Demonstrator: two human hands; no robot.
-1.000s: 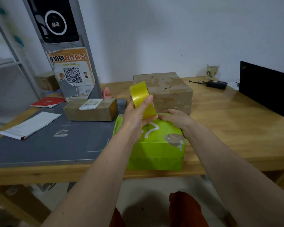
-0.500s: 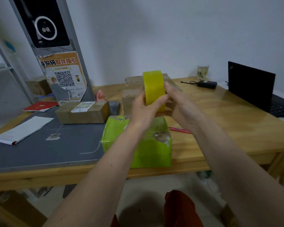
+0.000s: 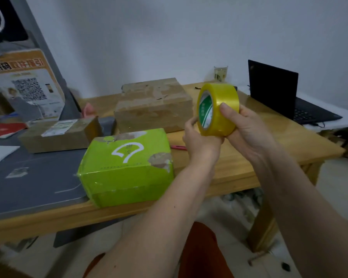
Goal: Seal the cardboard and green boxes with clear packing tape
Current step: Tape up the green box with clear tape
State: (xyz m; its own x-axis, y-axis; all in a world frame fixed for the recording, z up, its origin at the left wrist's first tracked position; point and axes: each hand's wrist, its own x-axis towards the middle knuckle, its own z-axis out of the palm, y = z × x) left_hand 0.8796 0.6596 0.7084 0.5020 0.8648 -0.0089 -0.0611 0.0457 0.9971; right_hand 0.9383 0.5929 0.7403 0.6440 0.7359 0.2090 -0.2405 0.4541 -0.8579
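Both hands hold a yellowish roll of packing tape (image 3: 221, 111) up in the air, right of the boxes. My left hand (image 3: 201, 141) grips its lower near edge and my right hand (image 3: 243, 127) wraps its outer face, thumb on top. The green box (image 3: 125, 167) with a white logo sits at the table's front edge, left of my hands, with torn brown patches on its corners. A large cardboard box (image 3: 155, 105) stands behind it. A flat cardboard box (image 3: 58, 133) with a white label lies to the left.
A grey mat (image 3: 28, 181) covers the left of the wooden table (image 3: 239, 167). A red pen (image 3: 179, 147) lies behind my left hand. An open black laptop (image 3: 277, 93) and a glass (image 3: 220, 73) stand at the back right. A QR-code sign (image 3: 26, 87) leans at the back left.
The tape roll and both hands have moved from above the green box to its right. My right hand, earlier resting on the green box, now grips the roll.
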